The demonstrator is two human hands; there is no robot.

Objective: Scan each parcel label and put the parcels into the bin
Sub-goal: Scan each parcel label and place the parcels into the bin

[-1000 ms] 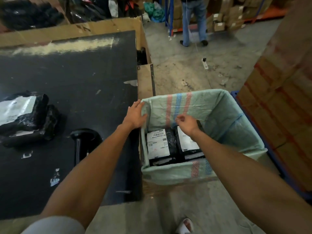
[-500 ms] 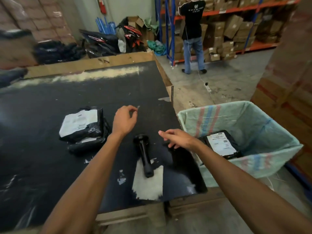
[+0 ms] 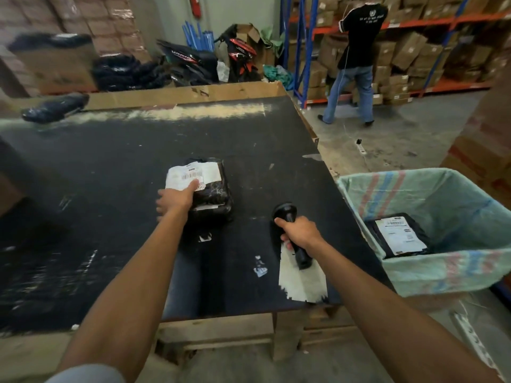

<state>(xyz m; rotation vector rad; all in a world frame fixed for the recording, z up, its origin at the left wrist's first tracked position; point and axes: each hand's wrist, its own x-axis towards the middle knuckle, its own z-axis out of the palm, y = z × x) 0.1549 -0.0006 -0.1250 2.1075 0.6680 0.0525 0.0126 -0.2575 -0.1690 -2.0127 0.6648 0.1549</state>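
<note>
A black tabletop (image 3: 110, 189), scuffed with white patches, carries a black parcel (image 3: 210, 194) bearing a white barcode label (image 3: 190, 175). The handheld scanner (image 3: 293, 233) is black. The bin's woven liner (image 3: 448, 211) is pale green with red and blue stripes. Behind, shelving (image 3: 304, 51) stands blue and orange.

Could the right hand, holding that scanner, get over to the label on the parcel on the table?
Probably yes. The right hand grips the scanner, and only bare tabletop separates it from the parcel under the left hand.
</note>
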